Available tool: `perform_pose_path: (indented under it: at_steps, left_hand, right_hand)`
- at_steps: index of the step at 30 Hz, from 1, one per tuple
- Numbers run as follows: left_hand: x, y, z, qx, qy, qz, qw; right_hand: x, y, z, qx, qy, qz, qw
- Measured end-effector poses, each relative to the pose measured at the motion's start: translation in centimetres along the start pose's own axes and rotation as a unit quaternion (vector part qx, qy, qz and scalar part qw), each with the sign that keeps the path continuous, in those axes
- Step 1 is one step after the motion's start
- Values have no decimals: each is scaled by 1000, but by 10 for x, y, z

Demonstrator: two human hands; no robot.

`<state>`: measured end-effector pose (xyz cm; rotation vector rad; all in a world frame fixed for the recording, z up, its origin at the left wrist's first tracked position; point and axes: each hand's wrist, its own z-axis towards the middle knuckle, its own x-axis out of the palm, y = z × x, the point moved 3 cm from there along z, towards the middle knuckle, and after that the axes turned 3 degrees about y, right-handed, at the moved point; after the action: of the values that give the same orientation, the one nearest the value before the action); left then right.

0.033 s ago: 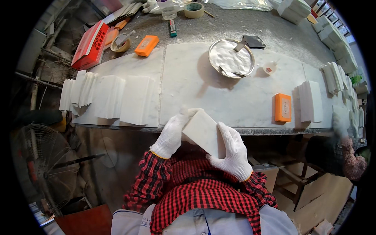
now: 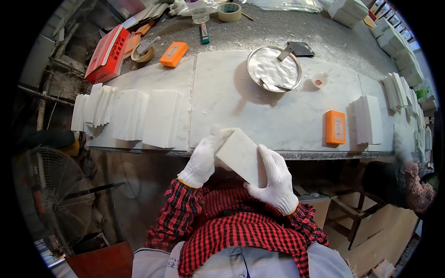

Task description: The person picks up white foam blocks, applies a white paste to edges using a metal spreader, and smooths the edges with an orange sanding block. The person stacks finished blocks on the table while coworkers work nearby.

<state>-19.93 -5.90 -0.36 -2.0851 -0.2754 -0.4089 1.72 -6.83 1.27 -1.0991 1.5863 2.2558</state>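
1. The white tile [image 2: 241,160] sits directly between the hands, touching both, so neither is nearer.
2. Its long axis slants from the left hand [image 2: 199,160]'s fingertips away from the body, down toward the right hand [image 2: 277,181]'s palm.
3. Both hands pinch its opposite edges.
4. The surface [image 2: 269,123] lies just beyond them.

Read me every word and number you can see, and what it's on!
Red box: large print, which I won't copy.
Orange box at the right: label print too small to read surely.
Orange box at the left: print too small.
Grey clothing: handwritten marks, unclear.
White tile being held: no writing shows.
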Motion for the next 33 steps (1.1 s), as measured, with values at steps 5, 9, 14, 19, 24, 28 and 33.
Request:
perform_pose_path:
  at_steps: [5,9,14,19,24,28,33]
  left_hand:
    - [-7,8,-4,46,10,-123,991]
    - [7,-6,-17,73,-32,-169,982]
    - [-11,-44,-37,214,-147,46,965]
    - [-57,-84,-51,273,-354,592,670]
    - [-99,-69,-45,190,-387,651,624]
    - [-99,-67,-40,165,-399,609,666]
    - [-105,-63,-37,193,-399,586,678]
  right_hand:
    - [4,-4,2,-14,-60,7,998]
    - [0,-23,4,49,11,275,960]
    - [24,-32,-5,112,151,882,433]
    - [20,-38,-9,125,66,930,339]
    - [22,-51,-16,123,75,924,353]
    - [26,-54,-17,113,78,930,340]
    - [45,-71,-20,13,143,938,315]
